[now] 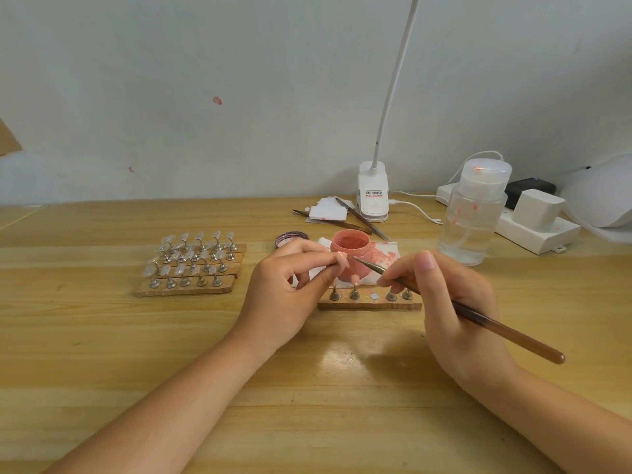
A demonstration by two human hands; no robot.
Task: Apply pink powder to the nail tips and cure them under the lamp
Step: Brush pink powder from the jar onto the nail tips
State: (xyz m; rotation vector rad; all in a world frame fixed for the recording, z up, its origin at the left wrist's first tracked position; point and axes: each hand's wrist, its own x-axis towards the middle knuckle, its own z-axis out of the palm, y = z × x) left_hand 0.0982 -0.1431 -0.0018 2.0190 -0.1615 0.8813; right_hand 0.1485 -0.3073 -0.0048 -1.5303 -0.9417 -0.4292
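- Your left hand (290, 285) pinches a nail tip (342, 258) at its fingertips, lifted above the counter (136, 336) so the brush can reach.
- Your right hand (444, 302) grips the brush (478, 319), point beside that tip; the powder jar (350, 248) sits just behind your fingers.

nail tip (342, 260) in left hand (287, 295), brush (472, 316) in right hand (451, 302)

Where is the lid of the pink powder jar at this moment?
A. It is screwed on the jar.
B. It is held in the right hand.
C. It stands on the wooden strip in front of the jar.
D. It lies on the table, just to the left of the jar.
D: the lid lies flat on the table left of the open pink powder jar.
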